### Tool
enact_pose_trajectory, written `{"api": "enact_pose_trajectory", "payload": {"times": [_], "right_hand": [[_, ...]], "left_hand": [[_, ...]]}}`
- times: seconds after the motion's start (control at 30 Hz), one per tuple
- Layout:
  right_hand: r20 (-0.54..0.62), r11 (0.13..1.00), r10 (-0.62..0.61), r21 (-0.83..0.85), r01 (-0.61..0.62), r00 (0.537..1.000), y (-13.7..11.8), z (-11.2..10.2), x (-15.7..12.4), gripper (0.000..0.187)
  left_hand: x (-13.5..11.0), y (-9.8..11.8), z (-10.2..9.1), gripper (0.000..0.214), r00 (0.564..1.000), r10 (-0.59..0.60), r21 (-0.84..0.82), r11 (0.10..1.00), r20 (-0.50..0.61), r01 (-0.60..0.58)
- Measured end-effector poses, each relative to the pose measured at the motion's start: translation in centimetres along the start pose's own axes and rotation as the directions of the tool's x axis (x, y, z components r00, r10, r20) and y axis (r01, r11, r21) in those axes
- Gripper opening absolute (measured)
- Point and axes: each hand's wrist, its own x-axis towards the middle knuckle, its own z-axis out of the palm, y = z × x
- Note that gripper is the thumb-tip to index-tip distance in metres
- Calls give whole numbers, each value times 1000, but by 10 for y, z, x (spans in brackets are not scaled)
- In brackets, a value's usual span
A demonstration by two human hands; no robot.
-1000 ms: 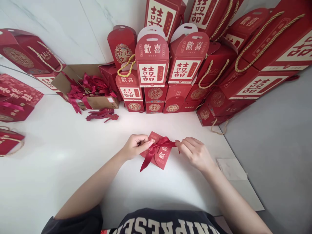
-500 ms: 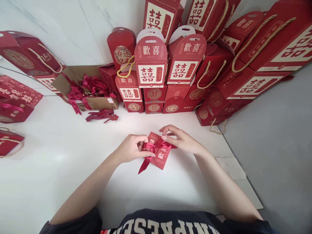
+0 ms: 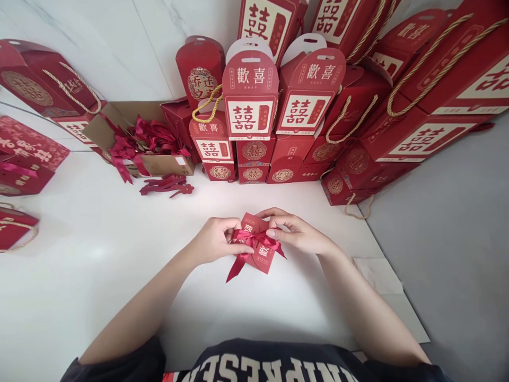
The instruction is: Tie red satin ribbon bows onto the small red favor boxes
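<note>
A small red gift box [image 3: 261, 263] with gold and white lettering lies tilted on the white table in front of me. Across its top is tied a shiny crimson ribbon bow [image 3: 254, 240], one tail hanging off the lower left and another off the right. My left hand [image 3: 214, 240] pinches the bow's left loop between thumb and curled fingers. From the other side, my right hand [image 3: 298, 232] has its thumb and a bent finger closed on the bow's right loop, while other fingers reach behind the box's far edge.
An open cardboard box [image 3: 159, 163] of crimson ribbons stands at the back left, with loose ribbon pieces [image 3: 167, 185] before it. Stacked red gift boxes [image 3: 250, 116] line the back and right. More red boxes [image 3: 24, 178] are at far left; white paper [image 3: 377, 275] lies at right.
My right hand has shifted slightly down, its fingers more curled on the bow's right loop. The right ribbon tail now hangs lower. My left hand keeps its pinch.
</note>
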Motion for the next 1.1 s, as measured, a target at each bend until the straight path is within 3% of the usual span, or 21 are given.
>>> {"api": "enact_pose_trajectory", "payload": {"times": [0.13, 0.3, 0.53, 0.87, 0.97, 1.1], "right_hand": [[-24, 999, -13, 30, 14, 1000, 7, 3, -3, 28], [-41, 997, -33, 70, 36, 999, 12, 7, -3, 26], [-62, 993, -44, 109, 50, 997, 19, 8, -5, 29], [-81, 971, -60, 227, 77, 995, 37, 7, -5, 36], [-95, 963, -71, 255, 93, 993, 39, 8, -2, 37], [-157, 978, -43, 195, 73, 987, 31, 9, -3, 24]], "left_hand": [[1, -5, 0, 44, 998, -33, -99, 994, 44, 37], [6, -14, -1, 38, 989, 33, -382, 924, 145, 25], [12, -42, 9, 41, 993, 90, -589, 808, 81, -26], [11, -62, 25, 50, 998, 57, -667, 744, 5, -39], [13, -62, 22, 50, 998, 61, -649, 760, 13, -38], [15, -56, 12, 50, 994, 107, -592, 802, 2, -85]]}}
